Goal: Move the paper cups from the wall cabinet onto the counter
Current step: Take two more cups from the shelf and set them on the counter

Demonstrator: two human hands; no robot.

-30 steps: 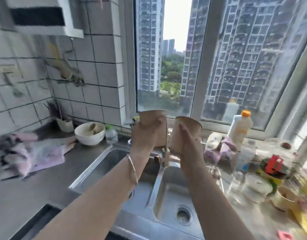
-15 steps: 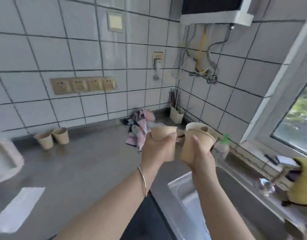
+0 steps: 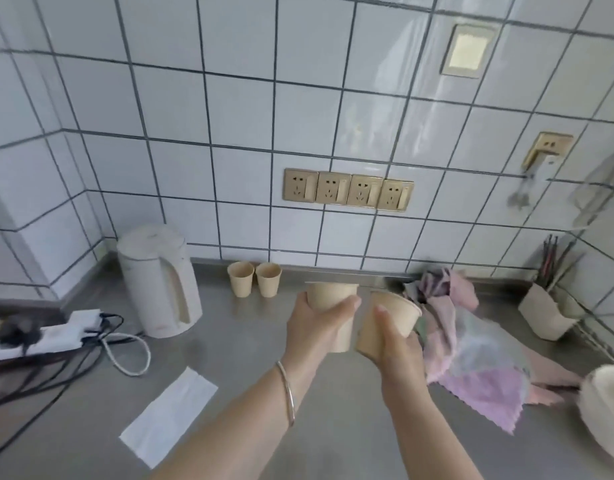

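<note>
The steel counter (image 3: pixel 271 403) runs along the tiled wall; at its far edge two paper cups (image 3: pixel 254 279) stand upright, side by side and touching or nearly so; left of them stands a white kettle (image 3: pixel 159 279); further left lies a white power strip (image 3: pixel 39 336) with dark cables (image 3: pixel 39 379) trailing near; a white paper sheet (image 3: pixel 168 420) lies flat near left; pink cloths (image 3: pixel 472 348) are heaped right; a chopstick holder (image 3: pixel 544 315) stands far right; a white bowl (image 3: pixel 607 407) sits at the right edge.

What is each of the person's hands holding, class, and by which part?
The left hand grips one beige paper cup round its side wall; the right hand grips another tilted beige paper cup round its side wall.
</note>
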